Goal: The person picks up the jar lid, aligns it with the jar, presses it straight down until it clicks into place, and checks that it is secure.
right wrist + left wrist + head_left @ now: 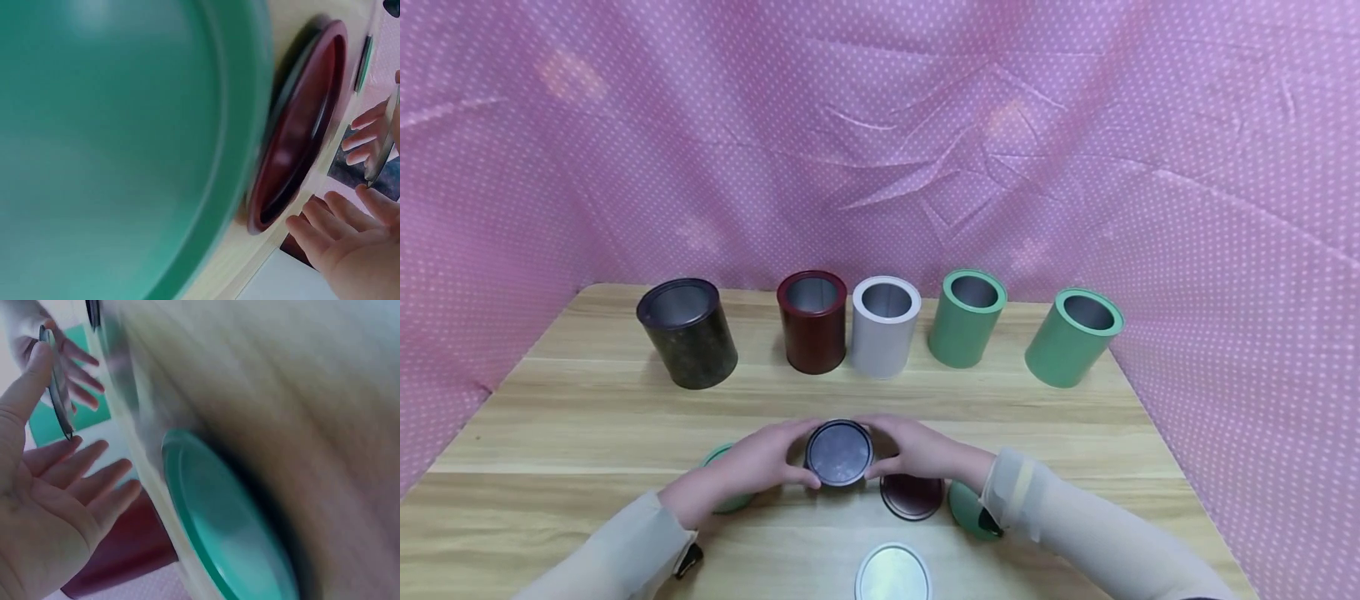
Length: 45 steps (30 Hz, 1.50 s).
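The left hand (763, 458) and right hand (913, 450) pinch a black lid (839, 453) from opposite sides, thumb and forefinger of each parted about the rim; the left thumb meets it near 8 o'clock, the right near 4, the forefingers toward 11 and 1, while the left hand's other fingers spread outward; the lid is raised off the table (587, 429), edge-on in the wrist views and roughly level with the wood, its flat face turned up; round, it runs about equally along every axis; at 4 o'clock from it lies a dark red lid (912, 497), partly covered by the right hand, then a green lid (968, 510) beside the right sleeve (1067, 508); a white lid (892, 575) sits at 5; a second green lid (228, 515) lies between 8 and 9; toward 12, a band of pale wood leaves room before upright, open-topped cans: black can (700, 350) at 10, dark red can (814, 342) near 12, white can (882, 346) close beside it toward 1, green can (962, 337) between 1 and 2, second green can (1063, 350) at 2; the table's side edges slant well apart at 9 and 3, meeting pink dotted cloth (880, 167)
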### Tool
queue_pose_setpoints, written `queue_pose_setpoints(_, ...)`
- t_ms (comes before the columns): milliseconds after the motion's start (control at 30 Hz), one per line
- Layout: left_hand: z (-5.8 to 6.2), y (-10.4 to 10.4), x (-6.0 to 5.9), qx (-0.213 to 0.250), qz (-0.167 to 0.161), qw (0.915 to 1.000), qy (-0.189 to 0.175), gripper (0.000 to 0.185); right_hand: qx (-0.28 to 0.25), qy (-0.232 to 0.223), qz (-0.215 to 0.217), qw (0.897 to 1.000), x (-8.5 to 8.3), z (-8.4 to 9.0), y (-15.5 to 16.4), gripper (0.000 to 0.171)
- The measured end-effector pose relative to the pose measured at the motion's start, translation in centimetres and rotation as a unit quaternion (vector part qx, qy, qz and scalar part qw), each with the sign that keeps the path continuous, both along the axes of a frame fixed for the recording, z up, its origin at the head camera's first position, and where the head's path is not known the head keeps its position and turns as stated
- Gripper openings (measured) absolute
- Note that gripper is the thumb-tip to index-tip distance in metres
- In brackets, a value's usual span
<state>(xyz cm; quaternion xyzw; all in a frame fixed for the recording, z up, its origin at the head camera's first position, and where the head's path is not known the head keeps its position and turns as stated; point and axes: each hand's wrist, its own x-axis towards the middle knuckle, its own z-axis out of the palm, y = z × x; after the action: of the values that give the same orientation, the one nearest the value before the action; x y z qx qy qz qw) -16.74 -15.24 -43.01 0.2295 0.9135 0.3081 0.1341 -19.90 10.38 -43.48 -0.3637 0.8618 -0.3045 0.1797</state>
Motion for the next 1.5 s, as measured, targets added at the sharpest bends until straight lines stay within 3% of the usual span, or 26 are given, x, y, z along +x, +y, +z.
queue_pose_setpoints(233,0.9,-1.3,-0.5,0.025,0.006,0.9997,-0.003,0.083,-0.033,-0.075,-0.029,0.996,-0.4,0.7,-0.4,0.072)
queue_pose_setpoints(433,1.5,-2.6,-0.6,0.041,0.027,0.9987,-0.012,0.082,-0.080,-0.115,-0.022,0.990,-0.9,1.2,-1.2,0.071)
queue_pose_setpoints(1100,3.7,-8.0,-1.6,0.163,0.075,0.9836,0.013,0.076,-0.172,-0.077,0.010,0.982,-3.8,3.4,-6.8,0.069)
queue_pose_setpoints(1500,4.8,-9.4,-1.6,0.160,0.125,0.9777,0.054,0.075,-0.215,-0.058,0.006,0.975,-4.7,4.9,-9.6,0.073)
